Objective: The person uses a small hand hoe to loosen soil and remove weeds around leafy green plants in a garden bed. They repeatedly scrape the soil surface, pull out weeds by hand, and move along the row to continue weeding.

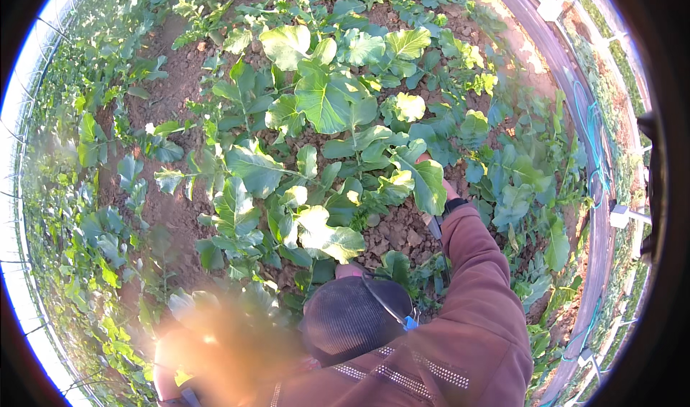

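Note:
My right hand reaches in among broad-leaved green plants, a dark band around its wrist. A large leaf covers most of the fingers, so any grip is hidden. Just below the wrist is a narrow grey object, too partly seen to name. At the lower left, a blurred pinkish shape, seemingly my left hand, sits beside an orange smear; its fingers cannot be made out. Pale sunlit leaves stand between the arms.
Below the leaves are a brown sleeve and a dark ribbed, rounded fabric with a blue clip. Cloddy soil shows between plants. Along the right runs a dark strip with turquoise cord and white posts.

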{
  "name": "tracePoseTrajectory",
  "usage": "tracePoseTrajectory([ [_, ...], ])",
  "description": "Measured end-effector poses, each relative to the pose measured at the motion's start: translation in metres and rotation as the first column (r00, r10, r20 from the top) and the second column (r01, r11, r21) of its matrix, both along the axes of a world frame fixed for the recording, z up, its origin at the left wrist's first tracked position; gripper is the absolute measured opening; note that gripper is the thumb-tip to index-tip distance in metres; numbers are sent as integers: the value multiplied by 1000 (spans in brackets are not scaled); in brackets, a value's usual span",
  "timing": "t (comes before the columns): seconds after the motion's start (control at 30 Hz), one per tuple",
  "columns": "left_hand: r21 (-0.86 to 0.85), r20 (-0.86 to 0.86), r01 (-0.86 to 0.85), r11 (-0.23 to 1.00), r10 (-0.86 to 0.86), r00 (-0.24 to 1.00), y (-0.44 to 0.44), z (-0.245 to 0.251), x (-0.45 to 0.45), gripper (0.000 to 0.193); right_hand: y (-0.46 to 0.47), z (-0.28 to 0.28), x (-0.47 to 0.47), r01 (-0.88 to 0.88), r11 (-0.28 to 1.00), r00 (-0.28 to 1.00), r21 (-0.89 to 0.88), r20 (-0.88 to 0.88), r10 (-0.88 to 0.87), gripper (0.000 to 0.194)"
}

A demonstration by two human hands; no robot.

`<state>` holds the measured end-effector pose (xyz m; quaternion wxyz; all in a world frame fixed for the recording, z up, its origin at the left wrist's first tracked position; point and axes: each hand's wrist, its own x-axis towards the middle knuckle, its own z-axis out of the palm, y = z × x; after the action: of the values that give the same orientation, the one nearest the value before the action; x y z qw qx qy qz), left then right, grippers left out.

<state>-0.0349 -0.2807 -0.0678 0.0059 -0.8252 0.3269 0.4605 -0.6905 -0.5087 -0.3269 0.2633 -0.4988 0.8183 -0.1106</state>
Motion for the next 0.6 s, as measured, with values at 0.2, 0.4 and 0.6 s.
tracePoseTrajectory([
  [0.2,23,1,14,1000,-14,1000,7,-1,3,25,-52,0,2,28,973,999,-228,45,-19,31],
  [0.4,25,48,9,1000,-10,999,10,1,5,27,-126,-34,13,14,857,953,-516,266,144,33],
  [0.6,25,32,-15,1000,14,999,6,12,-8,25,-76,-29,-2,-63,995,997,-78,-40,60,35],
])
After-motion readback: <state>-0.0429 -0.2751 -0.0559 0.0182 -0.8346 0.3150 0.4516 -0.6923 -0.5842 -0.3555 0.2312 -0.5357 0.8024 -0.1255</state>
